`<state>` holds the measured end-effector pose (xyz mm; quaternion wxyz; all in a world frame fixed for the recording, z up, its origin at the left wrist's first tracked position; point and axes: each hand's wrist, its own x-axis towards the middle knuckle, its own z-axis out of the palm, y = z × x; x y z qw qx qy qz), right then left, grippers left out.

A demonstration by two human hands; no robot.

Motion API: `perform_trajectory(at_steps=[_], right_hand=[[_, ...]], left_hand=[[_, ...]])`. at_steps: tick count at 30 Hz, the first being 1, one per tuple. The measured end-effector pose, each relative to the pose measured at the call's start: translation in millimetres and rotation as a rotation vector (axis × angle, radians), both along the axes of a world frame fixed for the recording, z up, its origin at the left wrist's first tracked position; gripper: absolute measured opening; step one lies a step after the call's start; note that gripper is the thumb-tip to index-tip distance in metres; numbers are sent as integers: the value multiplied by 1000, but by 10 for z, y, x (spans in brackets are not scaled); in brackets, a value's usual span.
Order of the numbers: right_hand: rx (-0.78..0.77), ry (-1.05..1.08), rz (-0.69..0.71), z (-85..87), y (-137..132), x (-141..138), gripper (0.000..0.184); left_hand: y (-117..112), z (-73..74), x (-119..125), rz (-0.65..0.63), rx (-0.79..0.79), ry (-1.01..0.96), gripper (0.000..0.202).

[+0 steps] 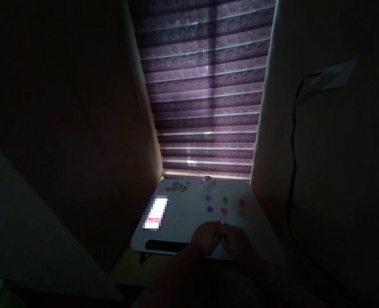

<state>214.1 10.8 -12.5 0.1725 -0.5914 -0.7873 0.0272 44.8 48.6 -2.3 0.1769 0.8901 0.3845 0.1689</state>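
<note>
In a dark room, my left hand (205,237) and my right hand (236,240) meet over the near part of a small white table (183,214). Both are curled, fingertips pinched together around something tiny I cannot make out. Just beyond them lie several loose coloured rings: blue (208,197), green (225,199), pink (241,201), purple (209,209), red (223,211) and yellow (240,212). A cluster of more coloured rings (176,187) lies at the table's far left. A small clear round container (208,183) stands at the far edge.
A lit phone (156,213) lies on the table's left side. A striped purple blind (205,90) hangs behind the table. Walls close in on both sides; a black cable (294,141) runs down the right wall from a socket (332,76).
</note>
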Motion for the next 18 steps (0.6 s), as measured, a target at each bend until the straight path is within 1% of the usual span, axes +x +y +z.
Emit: perform_trajectory(at_steps=[7, 12, 18], right_hand=[[58, 30, 28, -63, 34, 26, 24], [107, 70, 44, -89, 52, 36, 22], [126, 114, 49, -76, 54, 38, 16]], left_hand=[[19, 23, 0, -2, 1, -9, 29], [37, 12, -3, -6, 2, -8, 28], [49, 2, -4, -6, 30, -2, 24]])
